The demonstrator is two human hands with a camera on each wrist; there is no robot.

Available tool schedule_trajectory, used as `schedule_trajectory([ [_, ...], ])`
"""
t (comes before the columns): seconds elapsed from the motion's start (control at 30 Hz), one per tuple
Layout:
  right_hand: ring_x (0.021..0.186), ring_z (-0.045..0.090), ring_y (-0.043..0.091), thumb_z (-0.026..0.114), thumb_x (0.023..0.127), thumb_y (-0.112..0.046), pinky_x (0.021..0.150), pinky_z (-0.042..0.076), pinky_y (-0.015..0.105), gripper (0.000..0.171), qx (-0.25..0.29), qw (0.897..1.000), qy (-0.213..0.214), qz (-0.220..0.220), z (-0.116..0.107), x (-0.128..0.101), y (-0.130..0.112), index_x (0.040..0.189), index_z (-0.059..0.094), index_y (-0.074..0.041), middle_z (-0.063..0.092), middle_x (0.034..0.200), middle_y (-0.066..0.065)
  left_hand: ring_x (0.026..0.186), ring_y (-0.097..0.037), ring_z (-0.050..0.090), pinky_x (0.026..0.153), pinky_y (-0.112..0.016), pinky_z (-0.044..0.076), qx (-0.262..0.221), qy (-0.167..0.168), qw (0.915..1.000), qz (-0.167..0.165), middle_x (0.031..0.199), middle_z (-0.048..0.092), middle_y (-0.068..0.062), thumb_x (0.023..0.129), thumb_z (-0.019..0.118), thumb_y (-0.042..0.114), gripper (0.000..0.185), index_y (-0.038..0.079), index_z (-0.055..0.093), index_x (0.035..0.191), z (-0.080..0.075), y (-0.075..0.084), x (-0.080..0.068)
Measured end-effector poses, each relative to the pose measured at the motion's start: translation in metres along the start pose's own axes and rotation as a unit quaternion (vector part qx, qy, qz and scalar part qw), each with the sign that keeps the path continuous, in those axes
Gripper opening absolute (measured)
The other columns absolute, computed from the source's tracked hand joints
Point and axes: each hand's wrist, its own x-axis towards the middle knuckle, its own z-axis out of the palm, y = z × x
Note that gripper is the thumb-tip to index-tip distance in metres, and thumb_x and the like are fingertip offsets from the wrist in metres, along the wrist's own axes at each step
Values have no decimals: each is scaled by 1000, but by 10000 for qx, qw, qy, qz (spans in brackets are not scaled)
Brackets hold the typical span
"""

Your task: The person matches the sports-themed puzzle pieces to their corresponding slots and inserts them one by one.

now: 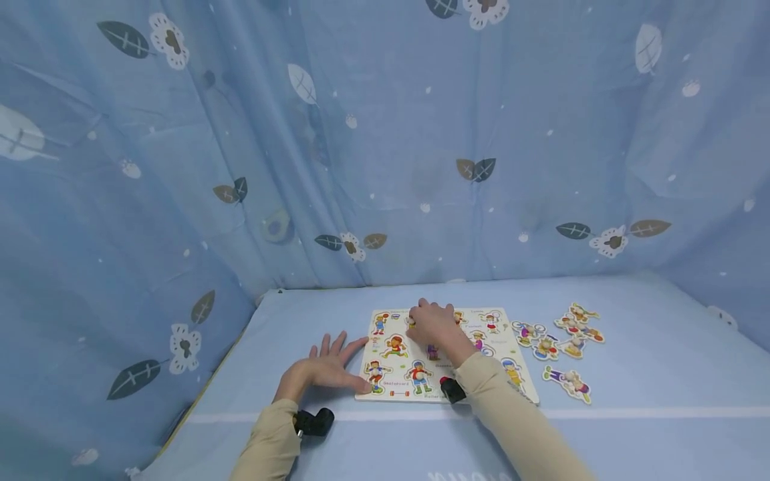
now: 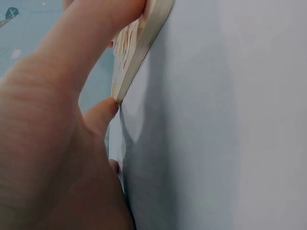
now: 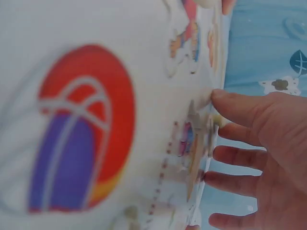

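Note:
A wooden picture puzzle board (image 1: 421,349) with figures of people playing sports lies on the blue cloth. My left hand (image 1: 327,367) is at its left side with fingers spread. The thumb touches the board's near left corner and the index fingertip its left edge; in the left wrist view the thumb (image 2: 103,28) lies against the board's edge (image 2: 144,48). My right hand (image 1: 434,327) reaches over the upper middle of the board. In the right wrist view, the thumb and fingers (image 3: 240,134) pinch the pale knob of a tilted puzzle piece (image 3: 194,158), whose wooden edge shows.
Several loose puzzle pieces lie right of the board: a cyclist piece (image 1: 528,332), a cluster of figures (image 1: 577,322) and a long figure piece (image 1: 568,383) nearer me. A blue patterned curtain (image 1: 421,133) hangs behind the cloth-covered surface (image 1: 656,347).

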Motion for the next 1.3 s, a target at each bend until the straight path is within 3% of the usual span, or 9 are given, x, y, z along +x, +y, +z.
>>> schedule_trajectory([
  [0.13,102,61,33,69,92,-34,98,38,68,35,29,9998,-9,-202,-6,-1,3,121,67,-14,58,119,12,149,-48,-5,117,-66,4,70,20,10000,40,165,5,-19,66,71,72,110,34,23,157,1,-2,1],
  [0.37,114,60,32,66,95,-35,104,31,71,43,609,9975,-249,-255,-17,-7,14,132,62,-14,57,127,10,149,-48,-6,117,-66,2,-22,82,9999,117,165,5,-19,65,72,73,111,34,24,157,2,-4,1],
  [0.73,108,62,28,64,97,-31,102,32,70,42,940,9946,-255,-357,-32,-37,49,134,61,-12,58,127,11,148,-50,-5,115,-69,3,-73,122,9999,94,165,5,-21,67,75,66,108,34,25,157,0,-2,-3],
  [0.9,105,61,28,64,97,-31,98,36,70,42,1099,9932,-158,-335,-34,-48,72,134,61,-11,58,124,11,148,-50,-5,115,-69,3,-159,76,9998,92,165,5,-21,67,76,65,106,34,26,156,1,1,-3],
  [1.1,119,56,38,63,97,-28,95,41,68,43,1101,9937,17,-192,-48,-61,110,134,60,-7,58,129,17,149,-50,-4,115,-69,3,-132,80,9998,94,164,7,-21,67,76,64,106,32,28,156,1,3,-3],
  [1.3,111,58,40,64,95,-23,90,46,63,46,1159,9923,-128,421,-60,-78,159,135,57,-2,58,126,24,149,-49,-5,115,-68,3,-139,47,9998,112,165,5,-21,68,75,66,106,33,28,156,0,0,0],
])
